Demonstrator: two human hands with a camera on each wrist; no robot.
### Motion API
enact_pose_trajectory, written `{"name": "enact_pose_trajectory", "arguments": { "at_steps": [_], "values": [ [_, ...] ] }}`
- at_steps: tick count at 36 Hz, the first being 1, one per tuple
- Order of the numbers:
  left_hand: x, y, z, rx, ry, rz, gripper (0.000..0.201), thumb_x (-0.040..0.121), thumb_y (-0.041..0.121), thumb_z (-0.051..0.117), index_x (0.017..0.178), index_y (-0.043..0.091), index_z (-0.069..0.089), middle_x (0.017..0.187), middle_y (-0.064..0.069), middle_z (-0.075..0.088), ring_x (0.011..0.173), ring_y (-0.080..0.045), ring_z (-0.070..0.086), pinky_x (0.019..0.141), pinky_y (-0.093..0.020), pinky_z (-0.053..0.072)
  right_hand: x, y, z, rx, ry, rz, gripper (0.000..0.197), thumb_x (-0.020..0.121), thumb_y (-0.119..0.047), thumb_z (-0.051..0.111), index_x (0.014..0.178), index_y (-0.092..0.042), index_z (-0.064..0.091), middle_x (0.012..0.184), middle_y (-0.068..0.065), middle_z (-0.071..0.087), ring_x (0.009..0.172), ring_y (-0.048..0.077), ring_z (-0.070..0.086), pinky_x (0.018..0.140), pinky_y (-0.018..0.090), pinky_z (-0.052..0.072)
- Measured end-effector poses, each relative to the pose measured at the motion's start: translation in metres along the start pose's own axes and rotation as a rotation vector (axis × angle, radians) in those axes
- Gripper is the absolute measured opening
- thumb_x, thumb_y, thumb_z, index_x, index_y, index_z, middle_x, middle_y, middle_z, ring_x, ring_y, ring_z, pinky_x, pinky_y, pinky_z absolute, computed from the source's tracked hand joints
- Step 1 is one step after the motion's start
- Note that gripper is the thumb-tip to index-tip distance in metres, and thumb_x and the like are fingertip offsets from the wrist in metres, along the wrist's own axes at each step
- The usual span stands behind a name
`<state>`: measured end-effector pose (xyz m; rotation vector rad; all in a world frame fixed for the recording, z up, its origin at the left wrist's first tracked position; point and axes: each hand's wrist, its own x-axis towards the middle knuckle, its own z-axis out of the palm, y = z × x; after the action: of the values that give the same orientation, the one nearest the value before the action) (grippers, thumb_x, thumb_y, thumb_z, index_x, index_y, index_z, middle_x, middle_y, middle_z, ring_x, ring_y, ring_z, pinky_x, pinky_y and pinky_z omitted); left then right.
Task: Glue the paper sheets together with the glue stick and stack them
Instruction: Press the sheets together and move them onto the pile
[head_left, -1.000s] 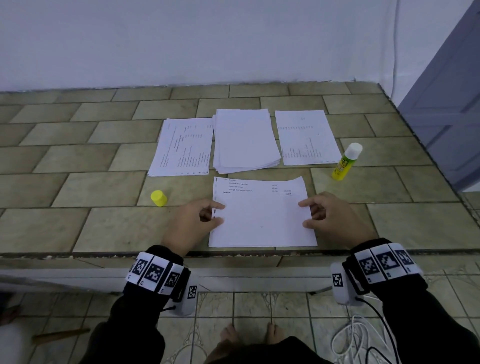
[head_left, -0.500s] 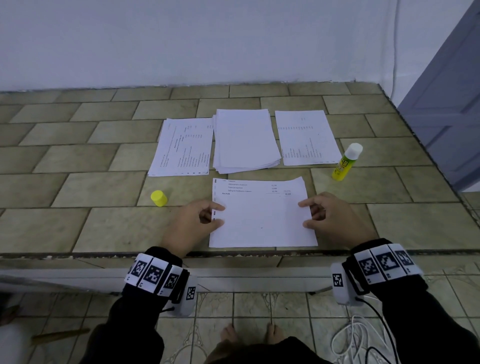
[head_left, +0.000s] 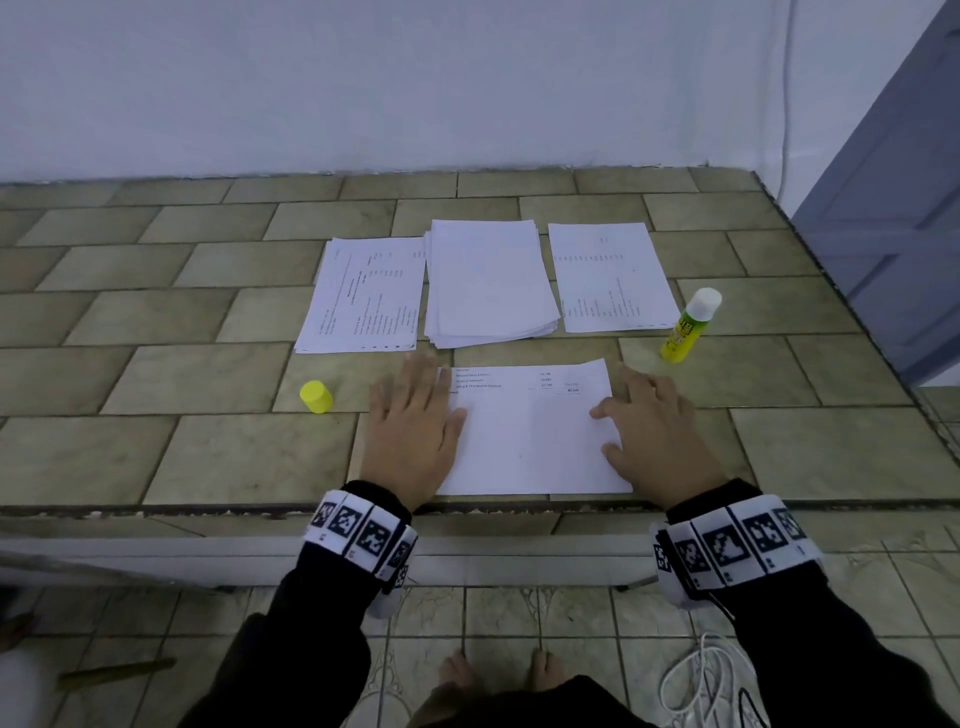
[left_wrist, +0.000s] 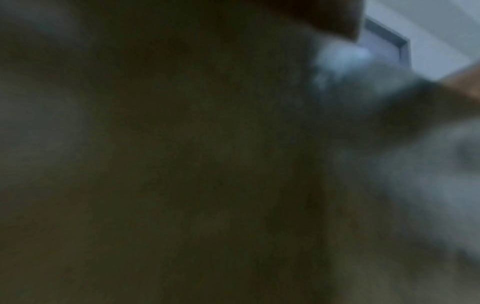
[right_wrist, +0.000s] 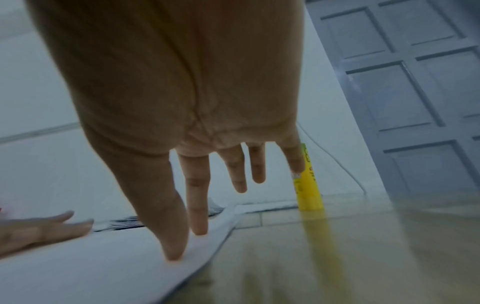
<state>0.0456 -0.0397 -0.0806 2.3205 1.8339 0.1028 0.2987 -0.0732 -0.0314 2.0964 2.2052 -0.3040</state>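
Tan tiled tabletop (head_left: 156, 457) bears a white printed paper sheet (head_left: 530, 436), lying flat; the left hand (head_left: 415, 431) and right hand (head_left: 654, 431) press its side edges, fingers spread.

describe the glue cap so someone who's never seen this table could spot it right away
On the tiled table, find the sheet nearest the front edge, under both hands. Just beyond the left hand, on bare tile, stands the cap. It is a small, plain yellow cylinder, unlike the taller glue stick with its white tip at far right.
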Motion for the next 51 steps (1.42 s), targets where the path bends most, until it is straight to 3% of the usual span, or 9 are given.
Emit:
{"name": "enact_pose_trajectory", "arguments": {
  "at_steps": [4,11,17,24,29,36,42,48,51],
  "values": [
    [0.003,-0.002,0.013,0.032,-0.014,-0.001,0.081,0.087,0.052,-0.014,0.158,0.017,0.005,0.166,0.003,-0.003,0.152,-0.02,-0.011,0.119,-0.056,-0.011,0.0,-0.016,-0.002,-0.126,0.007,0.028,0.032,0.095,-0.019,0.049,0.126,-0.02,0.055,0.157,0.013,0.009,0.146,0.034,0.001,0.113,0.065,0.005],
    [0.003,-0.003,0.018,0.03,0.034,0.004,0.076,0.092,0.05,-0.005,0.157,0.016,0.016,0.165,0.002,0.01,0.153,-0.023,0.002,0.118,-0.059,-0.005,0.013,-0.075,0.014,0.105,0.026,-0.203,0.058,0.105,-0.039,0.02,0.154,-0.013,0.007,0.163,0.004,-0.003,0.15,0.019,-0.007,0.119,0.052,-0.004],
    [0.004,-0.004,0.023,0.049,0.116,0.034,0.061,0.098,0.04,0.022,0.145,0.009,0.046,0.154,-0.009,0.041,0.141,-0.037,0.037,0.109,-0.069,0.02,0.037,-0.094,0.049,0.076,0.025,-0.264,0.084,0.082,-0.051,-0.018,0.155,-0.015,0.006,0.163,-0.002,0.0,0.149,0.009,-0.003,0.117,0.056,-0.011],
    [0.004,-0.005,0.025,0.042,0.14,0.006,0.066,0.097,0.043,0.017,0.149,0.011,0.041,0.158,-0.006,0.033,0.145,-0.041,0.028,0.112,-0.067,0.01,0.039,-0.046,0.048,0.089,0.097,-0.081,0.084,0.085,-0.053,-0.013,0.154,-0.014,0.016,0.162,-0.003,0.013,0.148,0.007,0.008,0.115,0.055,-0.013],
    [0.005,-0.005,0.028,0.076,0.162,0.018,0.062,0.097,0.04,0.022,0.145,0.009,0.047,0.155,-0.007,0.04,0.139,-0.044,0.037,0.109,-0.07,0.018,0.034,-0.009,0.037,0.166,0.096,0.036,0.058,0.103,-0.043,0.015,0.154,-0.016,0.014,0.162,-0.005,0.009,0.149,0.009,0.007,0.118,0.053,-0.008],
    [0.006,-0.006,0.028,0.086,0.163,0.019,0.065,0.097,0.042,0.016,0.149,0.011,0.041,0.158,-0.005,0.033,0.146,-0.038,0.027,0.111,-0.061,-0.002,0.033,-0.018,0.03,0.152,0.139,0.08,0.063,0.101,-0.046,0.013,0.152,-0.011,0.018,0.162,0.001,0.012,0.15,0.014,0.001,0.114,0.06,-0.01],
    [0.005,-0.005,0.028,0.053,0.158,0.02,0.067,0.097,0.044,0.014,0.151,0.012,0.036,0.161,-0.003,0.028,0.149,-0.033,0.021,0.113,-0.063,0.002,0.022,-0.07,0.039,0.04,0.139,-0.229,0.082,0.086,-0.05,-0.013,0.154,-0.01,0.011,0.162,0.004,0.005,0.15,0.017,0.0,0.113,0.058,-0.014],
    [0.005,-0.008,0.029,0.069,0.172,0.04,0.062,0.099,0.042,0.019,0.148,0.011,0.042,0.158,-0.007,0.035,0.145,-0.034,0.031,0.112,-0.064,0.013,0.033,-0.095,0.056,0.045,0.058,-0.303,0.061,0.096,-0.044,0.022,0.136,-0.01,0.054,0.146,0.005,0.048,0.137,0.017,0.043,0.108,0.061,0.028],
    [0.005,-0.007,0.028,0.059,0.167,0.035,0.063,0.098,0.042,0.019,0.148,0.01,0.041,0.157,-0.007,0.035,0.145,-0.034,0.031,0.112,-0.065,0.016,0.033,-0.08,0.06,0.063,0.079,-0.316,0.07,0.096,-0.053,0.016,0.147,-0.012,0.037,0.156,0.003,0.032,0.144,0.015,0.028,0.115,0.057,0.017]
  ]
}}
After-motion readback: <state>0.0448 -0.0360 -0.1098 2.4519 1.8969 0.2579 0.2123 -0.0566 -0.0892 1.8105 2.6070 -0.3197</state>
